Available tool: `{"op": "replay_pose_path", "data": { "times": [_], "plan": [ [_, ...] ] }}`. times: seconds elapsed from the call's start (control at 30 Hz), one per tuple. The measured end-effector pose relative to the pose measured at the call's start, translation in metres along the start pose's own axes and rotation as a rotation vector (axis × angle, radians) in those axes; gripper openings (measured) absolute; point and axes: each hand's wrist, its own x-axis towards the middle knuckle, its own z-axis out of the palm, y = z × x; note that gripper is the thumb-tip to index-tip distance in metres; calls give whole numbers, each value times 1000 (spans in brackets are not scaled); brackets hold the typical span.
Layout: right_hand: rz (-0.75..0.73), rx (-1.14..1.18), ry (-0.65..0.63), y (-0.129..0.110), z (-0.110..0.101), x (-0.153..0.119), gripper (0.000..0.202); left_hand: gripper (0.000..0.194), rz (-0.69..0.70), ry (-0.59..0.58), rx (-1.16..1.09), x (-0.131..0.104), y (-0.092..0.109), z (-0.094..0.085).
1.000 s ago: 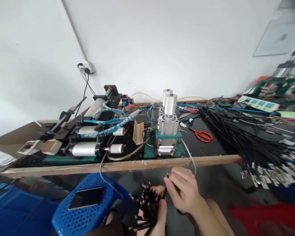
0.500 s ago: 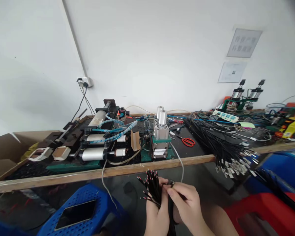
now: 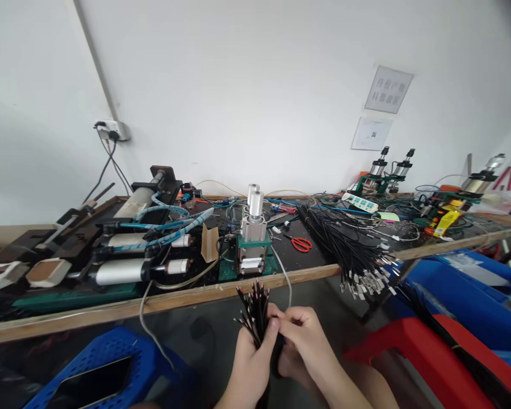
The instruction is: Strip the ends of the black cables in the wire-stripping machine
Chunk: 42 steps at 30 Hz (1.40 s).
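Observation:
My left hand [image 3: 253, 358] is wrapped round a bundle of black cables [image 3: 255, 307], held below the workbench's front edge. The cut ends fan out above my fist, with small pinkish and pale tips. My right hand [image 3: 304, 338] is closed in a pinch against my left thumb and forefinger, at the side of the bundle. Whatever lies between those fingertips is hidden. The lower part of the bundle hangs down between my wrists.
On the workbench [image 3: 221, 292] before me stands a small pneumatic press [image 3: 253, 233]. Red-handled scissors [image 3: 301, 244] and a large bundle of black cables with white connectors [image 3: 344, 250] lie to its right. A phone [image 3: 91, 383] rests on a blue stool [image 3: 140, 352]; a red stool [image 3: 413, 341] stands at right.
The view has turned to the right, so the bench things appear further left. My right fingertips have drawn in close against my left thumb. The bundle is still in my left hand.

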Motion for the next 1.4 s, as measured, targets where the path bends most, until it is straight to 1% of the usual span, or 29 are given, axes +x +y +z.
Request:
{"op": "replay_pose_path", "data": {
  "times": [0.1,0.2,0.27,0.33,0.37,0.4,0.43,0.5,0.57,0.6,0.63,0.7,0.77,0.87,0.93,1.0,1.07,1.13,1.2,1.27,1.33,1.4],
  "plan": [
    [0,4,-12,13,1,1,60,45,-13,1,-16,3,-2,-2],
    [-34,-28,-76,17,1,-1,57,44,-55,1,-44,3,-5,-3],
    [-67,-76,-142,12,-3,-4,53,47,-74,21,-48,4,-6,-5],
    [-117,-178,-186,0,-12,-3,44,53,-66,98,-1,7,-5,-7],
    [-144,-249,-186,-7,-20,2,38,56,-55,142,34,10,-5,-9],
    [-172,-347,-165,-16,-30,12,32,58,-44,180,68,12,-5,-10],
    [-190,-461,-108,-24,-41,25,32,60,-35,208,94,14,-4,-12],
    [-164,-611,9,-39,-63,66,32,62,-28,219,122,18,-4,-17],
    [-91,-774,109,-47,-79,117,25,62,-32,227,137,20,-2,-22],
    [-41,-855,134,-49,-85,142,18,62,-33,232,148,20,-1,-24],
    [15,-931,147,-49,-88,165,17,61,-34,235,159,19,1,-26],
    [121,-1048,148,-44,-91,199,27,58,-35,227,178,18,6,-29],
    [191,-1118,128,-38,-91,216,33,54,-35,209,189,15,12,-32],
    [233,-1141,105,-32,-93,222,35,48,-22,190,199,11,20,-35],
    [231,-1106,113,-33,-99,218,35,45,-10,177,208,7,23,-38],
    [210,-1034,142,-37,-106,210,32,42,-4,169,222,3,24,-42],
    [169,-924,178,-42,-111,191,27,41,-7,170,236,-1,24,-45],
    [114,-775,203,-42,-110,161,28,39,-15,165,241,-6,24,-49],
    [48,-592,203,-36,-100,118,42,37,-25,150,239,-11,24,-51],
    [22,-433,174,-23,-80,70,60,35,-34,129,236,-14,25,-53],
    [58,-316,88,-9,-56,25,66,33,-41,106,234,-16,26,-54],
    [116,-233,-7,2,-30,-11,67,31,-47,76,236,-18,26,-54]
  ]
}}
